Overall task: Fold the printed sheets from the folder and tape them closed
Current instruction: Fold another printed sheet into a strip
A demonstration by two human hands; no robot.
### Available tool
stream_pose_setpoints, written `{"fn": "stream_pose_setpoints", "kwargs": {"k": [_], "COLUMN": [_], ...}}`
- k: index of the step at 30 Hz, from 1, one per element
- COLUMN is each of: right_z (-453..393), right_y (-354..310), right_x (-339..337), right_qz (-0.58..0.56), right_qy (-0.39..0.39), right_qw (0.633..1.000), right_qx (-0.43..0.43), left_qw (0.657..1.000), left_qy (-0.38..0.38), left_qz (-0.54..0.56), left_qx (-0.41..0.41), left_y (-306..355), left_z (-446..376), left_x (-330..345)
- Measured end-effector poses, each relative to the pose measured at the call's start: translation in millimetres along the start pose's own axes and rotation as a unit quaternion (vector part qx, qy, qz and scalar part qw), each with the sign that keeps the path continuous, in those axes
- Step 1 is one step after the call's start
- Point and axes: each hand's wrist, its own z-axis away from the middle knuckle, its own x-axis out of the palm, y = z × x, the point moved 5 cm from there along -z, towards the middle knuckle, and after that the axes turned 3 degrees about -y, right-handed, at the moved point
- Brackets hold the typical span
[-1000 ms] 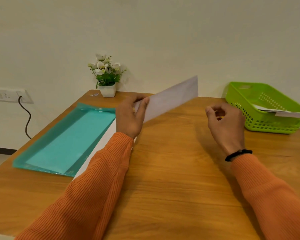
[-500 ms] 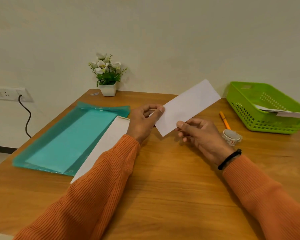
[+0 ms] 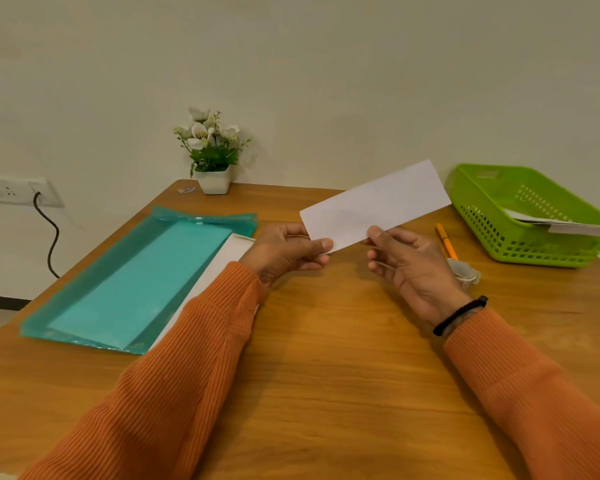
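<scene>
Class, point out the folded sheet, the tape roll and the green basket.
folded sheet (image 3: 378,202), head view, middle of its face
tape roll (image 3: 465,271), head view, its side
green basket (image 3: 482,220), head view, left wall

A matt white paper sheet (image 3: 374,206), a glossy translucent teal plastic folder (image 3: 94,296), a smooth wood-grain table (image 3: 326,358), a perforated green plastic basket (image 3: 520,244) and ribbed orange knit sleeves (image 3: 174,375) are observed.

Folded sheet (image 3: 378,202) in both hands
</scene>
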Motion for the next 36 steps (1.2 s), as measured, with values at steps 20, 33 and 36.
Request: {"fn": "stream_pose_setpoints", "kwargs": {"k": [20, 33, 36], "right_z": [-14, -8, -4], "right_y": [-25, -45, -55], "right_x": [-51, -68, -70], "right_qz": [-0.075, 0.114, 0.181], "right_qy": [0.107, 0.161, 0.184], "right_qw": [0.990, 0.973, 0.955], "right_qx": [-0.053, -0.118, -0.145], "left_qw": [0.990, 0.981, 0.988], "left_qy": [0.103, 0.179, 0.147], "left_qz": [-0.090, -0.023, -0.015], "left_qx": [0.045, 0.065, 0.052], "left_y": [6, 8, 6], "left_z": [-5, 1, -2], "left_x": [-37, -50, -45]}}
